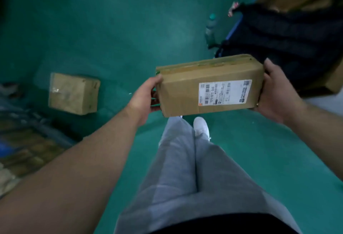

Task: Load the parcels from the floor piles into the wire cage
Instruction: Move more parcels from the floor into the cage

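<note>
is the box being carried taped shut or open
Shut. The cardboard box has its flaps closed flat with tape along the top seam; the left hand and right hand hold its two ends.

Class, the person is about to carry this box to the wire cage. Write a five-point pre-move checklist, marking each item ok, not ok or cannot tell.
1. The left hand grips one end of the cardboard box: ok.
2. The right hand grips the other end: ok.
3. The shipping label faces up, uncovered: ok.
4. Floor on the left free of obstacles: not ok, a loose parcel lies there.
5. Space left in the wire cage: cannot tell, too blurred.
</note>
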Demonstrator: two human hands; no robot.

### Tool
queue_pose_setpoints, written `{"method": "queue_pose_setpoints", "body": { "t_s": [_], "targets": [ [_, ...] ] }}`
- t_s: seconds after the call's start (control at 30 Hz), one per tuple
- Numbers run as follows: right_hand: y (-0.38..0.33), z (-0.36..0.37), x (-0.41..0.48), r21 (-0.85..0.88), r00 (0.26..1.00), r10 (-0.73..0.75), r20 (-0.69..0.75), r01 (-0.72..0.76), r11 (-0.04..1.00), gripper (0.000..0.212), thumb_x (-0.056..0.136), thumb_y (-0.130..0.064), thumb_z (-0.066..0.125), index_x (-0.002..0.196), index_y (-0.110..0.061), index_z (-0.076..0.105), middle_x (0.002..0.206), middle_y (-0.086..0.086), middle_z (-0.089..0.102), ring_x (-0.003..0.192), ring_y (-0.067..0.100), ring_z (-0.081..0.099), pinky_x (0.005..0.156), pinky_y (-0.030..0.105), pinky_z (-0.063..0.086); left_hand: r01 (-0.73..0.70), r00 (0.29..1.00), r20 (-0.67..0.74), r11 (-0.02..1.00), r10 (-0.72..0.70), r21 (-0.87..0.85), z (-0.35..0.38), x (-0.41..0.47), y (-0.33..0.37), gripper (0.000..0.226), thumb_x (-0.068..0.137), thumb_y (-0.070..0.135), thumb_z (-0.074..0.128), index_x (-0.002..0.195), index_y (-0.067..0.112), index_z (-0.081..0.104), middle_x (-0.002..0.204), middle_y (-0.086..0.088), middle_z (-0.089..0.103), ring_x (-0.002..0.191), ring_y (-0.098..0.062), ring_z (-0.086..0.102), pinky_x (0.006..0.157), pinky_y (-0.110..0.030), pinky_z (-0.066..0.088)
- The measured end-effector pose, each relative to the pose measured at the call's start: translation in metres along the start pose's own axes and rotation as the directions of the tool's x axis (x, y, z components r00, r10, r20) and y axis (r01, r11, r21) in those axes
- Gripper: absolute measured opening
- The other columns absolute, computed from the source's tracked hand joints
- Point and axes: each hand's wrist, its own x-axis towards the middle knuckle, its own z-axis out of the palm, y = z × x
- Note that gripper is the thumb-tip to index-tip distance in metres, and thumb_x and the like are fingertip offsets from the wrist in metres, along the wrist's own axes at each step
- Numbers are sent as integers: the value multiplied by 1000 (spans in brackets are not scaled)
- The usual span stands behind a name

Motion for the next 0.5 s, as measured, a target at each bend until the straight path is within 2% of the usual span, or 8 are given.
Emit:
{"method": "queue_pose_setpoints", "body": {
  "t_s": [0.07,0.13,0.2,0.27,0.33,0.37,0.5],
  "targets": [
    [-17,25,-30,-243,998,23,58,-8,970,58,91,-75,41,133,-41,61,133,-1,67,116,22,62,83,38,48,-65,996,-63,993,59,-101,-30,-53,-19,37,93,58,53,101,26,70,91,1,67,81,-17,63,76,-34,49],
    [-20,56,-58,-426,992,57,110,-5,905,47,89,-67,54,127,-42,63,129,-7,68,106,14,58,79,35,42,-118,974,-212,976,78,-183,-63,-107,-48,43,87,65,56,102,28,72,105,8,73,96,-14,66,84,-35,50],
    [-17,97,-85,-535,979,95,183,19,844,62,74,-68,69,128,-38,65,125,-10,70,103,10,58,83,35,41,-152,950,-307,939,53,-307,-95,-161,-78,43,82,69,59,102,33,73,114,10,74,104,-12,65,93,-37,46],
    [-2,145,-106,-620,958,97,268,95,779,85,52,-78,78,125,-35,69,120,-11,72,111,14,61,94,38,44,-191,946,-322,847,25,-496,-128,-213,-115,39,90,67,54,105,35,70,105,9,75,93,-11,66,88,-38,47],
    [17,185,-124,-687,933,114,342,166,707,94,47,-82,77,126,-31,68,122,-9,73,121,19,62,112,47,41,-222,945,-328,736,1,-640,-151,-254,-155,39,90,65,53,109,35,68,97,6,74,93,-16,65,96,-47,49],
    [28,202,-133,-700,913,155,376,171,693,99,48,-82,77,130,-29,65,125,-8,72,124,21,62,115,49,38,-233,942,-337,685,-18,-690,-159,-271,-177,40,88,65,55,111,34,68,97,5,74,97,-19,64,101,-52,47],
    [114,298,-188,-752,804,348,482,175,636,112,50,-72,86,143,-24,48,132,2,68,127,26,61,108,53,47,-341,896,-431,453,-109,-823,-198,-355,-294,43,76,57,67,110,30,65,104,-2,70,102,-24,61,106,-58,42]
  ]
}}
